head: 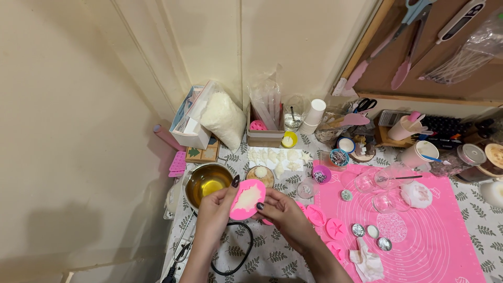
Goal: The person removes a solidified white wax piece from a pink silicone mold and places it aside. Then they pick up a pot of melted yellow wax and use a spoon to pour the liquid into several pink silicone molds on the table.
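Where the cream wall meets the desk (pixel 487 220) at far left, a pink roll (pixel 166 137) lies slanted beside a white box (pixel 189 131) and a clear bag of white flakes (pixel 224 119). Next: a metal pot (pixel 208 183) of yellow liquid, with a black cable (pixel 238 257) looping below it. Left hand (pixel 214 217): raised over the desk edge, fingers (pixel 234 183) (dark-painted nails) closed on the left rim of a pink mould (pixel 247 199). The mould is oval, tilted toward the camera, with a pale, jagged-edged wax shape in its hollow; it is held in the air between both hands, just right of the pot. Right hand (pixel 285 215): fingers pinched on the mould's lower right edge. Behind the hands: a white sheet carrying small white wax pieces (pixel 276 157), a round wooden disc (pixel 261 175) with a white lump, a cardboard box (pixel 264 131) holding clear bags. Right of centre: a purple cup (pixel 320 174), several more pink moulds (pixel 335 228) lying on a large pink mat (pixel 419 236), a crumpled white tissue (pixel 367 262), clear glass bowls (pixel 380 181). Far right, at the wall: a board hung with scissors (pixel 414 31).
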